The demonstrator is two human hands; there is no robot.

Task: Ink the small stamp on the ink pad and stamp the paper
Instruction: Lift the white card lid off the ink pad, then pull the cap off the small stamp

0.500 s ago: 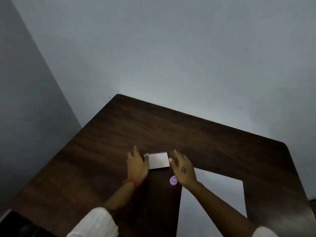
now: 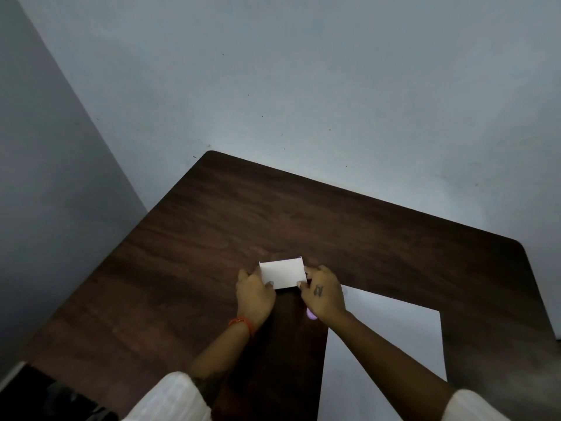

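A small white rectangular ink pad box (image 2: 283, 273) sits on the dark wooden table (image 2: 273, 214). My left hand (image 2: 254, 294) grips its left end and my right hand (image 2: 323, 294) grips its right end; the box looks tipped up toward me. The small purple stamp (image 2: 311, 314) stands on the table just under my right wrist, mostly hidden by it. A white sheet of paper (image 2: 385, 354) lies flat at the near right, under my right forearm.
The table stands against a pale wall, with its far left corner rounded. A dark object lies past the table's near left edge (image 2: 60, 396).
Both hands have closed on the ends of the white box, which now shows its broad white face tilted up. My right hand has shifted over the purple stamp.
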